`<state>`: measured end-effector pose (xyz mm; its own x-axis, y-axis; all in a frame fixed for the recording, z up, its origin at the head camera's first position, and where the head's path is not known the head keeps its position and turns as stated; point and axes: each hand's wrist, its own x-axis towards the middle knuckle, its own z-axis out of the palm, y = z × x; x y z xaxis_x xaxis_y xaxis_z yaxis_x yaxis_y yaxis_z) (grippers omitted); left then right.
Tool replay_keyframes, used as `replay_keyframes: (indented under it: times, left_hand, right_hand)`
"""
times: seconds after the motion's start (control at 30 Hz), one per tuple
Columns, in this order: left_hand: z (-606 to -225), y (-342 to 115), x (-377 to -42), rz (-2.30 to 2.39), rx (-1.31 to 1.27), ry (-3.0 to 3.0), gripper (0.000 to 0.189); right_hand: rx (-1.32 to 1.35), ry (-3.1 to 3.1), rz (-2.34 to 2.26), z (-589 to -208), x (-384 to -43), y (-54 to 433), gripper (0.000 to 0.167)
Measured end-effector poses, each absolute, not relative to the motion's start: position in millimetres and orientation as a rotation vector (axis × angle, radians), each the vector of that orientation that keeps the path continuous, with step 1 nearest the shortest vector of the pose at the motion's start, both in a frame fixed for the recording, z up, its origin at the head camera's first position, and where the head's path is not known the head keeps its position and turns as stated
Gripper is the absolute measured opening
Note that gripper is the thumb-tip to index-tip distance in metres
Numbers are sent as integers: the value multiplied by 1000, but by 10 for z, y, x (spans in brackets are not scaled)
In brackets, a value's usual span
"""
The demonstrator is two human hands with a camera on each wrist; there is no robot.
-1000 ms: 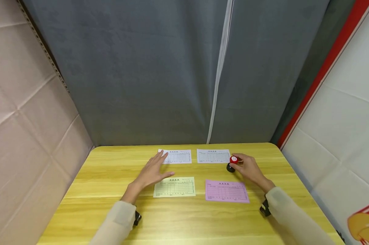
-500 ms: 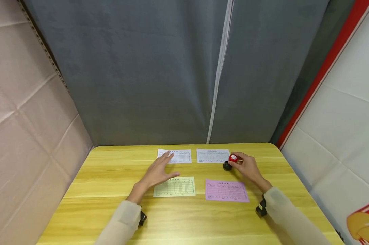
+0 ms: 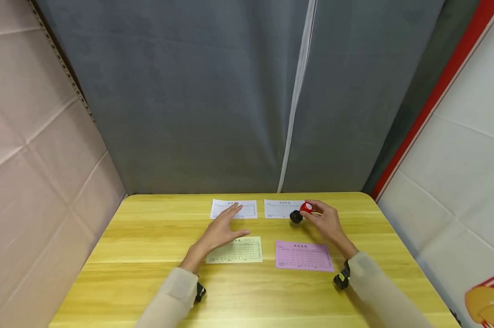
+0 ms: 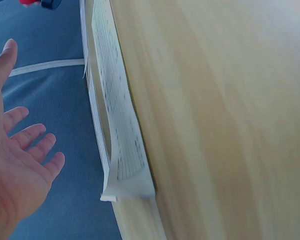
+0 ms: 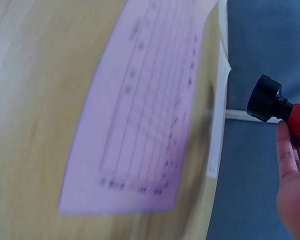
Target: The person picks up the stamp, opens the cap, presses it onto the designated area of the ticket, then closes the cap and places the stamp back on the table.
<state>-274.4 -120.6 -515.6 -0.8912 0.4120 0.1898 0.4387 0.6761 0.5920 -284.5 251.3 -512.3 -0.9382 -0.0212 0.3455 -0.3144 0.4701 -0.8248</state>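
My right hand (image 3: 328, 223) pinches a round stamp (image 3: 296, 217) by its red handle, tilted so its black base points left. In the head view the stamp overlaps the right end of the right white slip (image 3: 279, 210); in the right wrist view its black base (image 5: 265, 99) appears raised off the table. My left hand (image 3: 222, 233), fingers spread and holding nothing, hovers between the left white slip (image 3: 248, 210) and the pale yellow slip (image 3: 247, 251), partly covering both. A pink slip (image 3: 304, 256) lies in front of the right hand. All the slips carry printed grids.
The slips lie in two rows on a wood-grain table (image 3: 239, 296). A grey curtain (image 3: 206, 114) hangs behind its far edge. Pale panels (image 3: 46, 159) flank the left side, with a white, red-edged panel (image 3: 448, 173) on the right.
The right hand has lifted the stamp and carried it left towards the right white slip, tilting it more. The left hand has drifted to the right, still spread.
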Motion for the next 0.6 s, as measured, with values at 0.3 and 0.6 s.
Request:
replay_keyframes:
  times: [0.3,0.6]
  left_hand:
    - [-5197,-1036,-2784,-1163,-733,-2742,87]
    - [-5133,-875,-2787,-1376,-750,-2595,79]
  right_hand:
    - [224,-2382,1558,-5023,-2818,2371,45]
    - [156,-2305,1811,-4854,-2763,2157,53]
